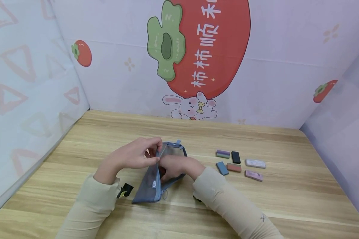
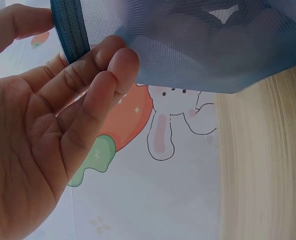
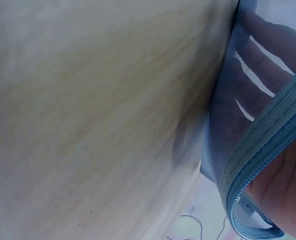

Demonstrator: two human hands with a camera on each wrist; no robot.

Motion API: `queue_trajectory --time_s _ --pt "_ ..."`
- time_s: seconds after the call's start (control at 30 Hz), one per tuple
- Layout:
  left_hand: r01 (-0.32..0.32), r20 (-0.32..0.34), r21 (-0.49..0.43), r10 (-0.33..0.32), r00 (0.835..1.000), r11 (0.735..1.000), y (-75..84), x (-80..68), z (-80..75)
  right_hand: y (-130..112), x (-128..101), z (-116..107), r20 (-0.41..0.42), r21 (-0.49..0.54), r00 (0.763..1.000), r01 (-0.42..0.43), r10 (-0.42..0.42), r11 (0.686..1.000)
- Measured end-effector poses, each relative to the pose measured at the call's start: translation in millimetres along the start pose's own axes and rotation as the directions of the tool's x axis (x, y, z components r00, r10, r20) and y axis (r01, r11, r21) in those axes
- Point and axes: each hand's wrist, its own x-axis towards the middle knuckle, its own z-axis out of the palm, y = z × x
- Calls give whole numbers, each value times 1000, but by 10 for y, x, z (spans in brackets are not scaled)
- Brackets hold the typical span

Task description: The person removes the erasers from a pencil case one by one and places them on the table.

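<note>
- Blue mesh pouch (image 1: pixel 160 172) is held upright on the wooden table (image 1: pixel 287 199), in front of the person.
- Its zipper edge is pinched by the left hand (image 1: pixel 134 156), whose grip is closed on the rim.
- The right hand (image 1: pixel 175 166) is reached inside; its grip cannot be told.
- Six erasers (image 1: pixel 237 162) lie to the right, judged not yet packed.

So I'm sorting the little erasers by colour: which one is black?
The black eraser in the far row, right of the purple-green one. The rest are blue, red, white or pink.
</note>
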Motion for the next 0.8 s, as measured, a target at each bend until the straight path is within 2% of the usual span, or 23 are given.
queue_trajectory --time_s 0.43,0.8 --pt "-11 1 3 11 1000 1000 1 2 8 28 4 26 -36 39 997 64 -62 997" --pt "-6 2 6 6 1000 1000 1 3 10 33 -5 20 -38 41 997 73 -72 996"
